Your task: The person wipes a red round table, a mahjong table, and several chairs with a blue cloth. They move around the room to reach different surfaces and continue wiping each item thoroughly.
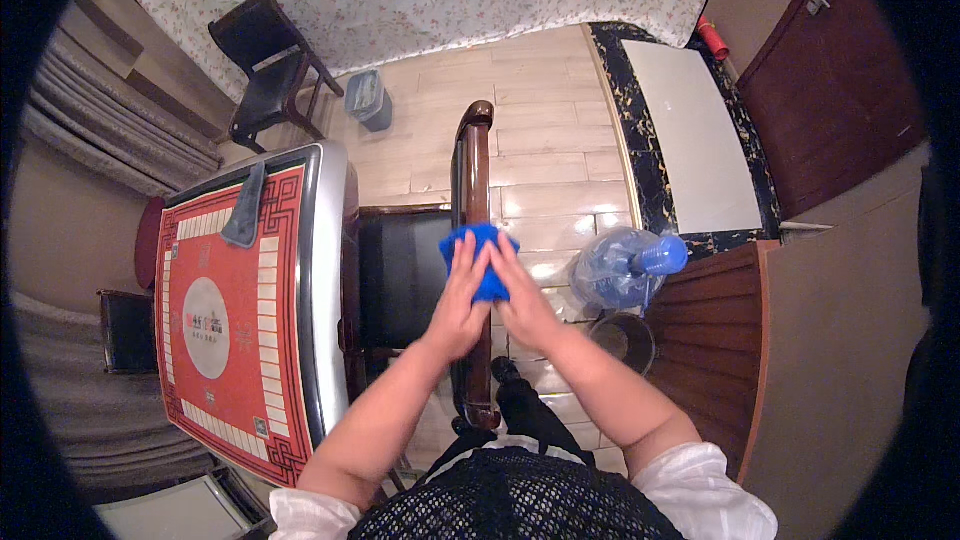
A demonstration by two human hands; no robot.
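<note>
Both of my hands lie on a folded blue cloth (491, 286) over the wooden top rail of a chair back (477, 172). My left hand (459, 311) has its fingers stretched along the cloth's left part. On the right part rests my right hand (525, 307), its fingertips close to those of the left. The palms and the cloth hide the middle of the rail. Left of the rail, the chair's black padded seat (405, 277) reaches under the edge of a mahjong table (217, 255) with a red top.
A grey cloth (246, 210) lies on the mahjong table among white tiles (268, 292). On the right stand a large water bottle with a blue pump (619, 266) and a bin (626, 341). Farther off are a grey bin (369, 101) and another black chair (274, 82).
</note>
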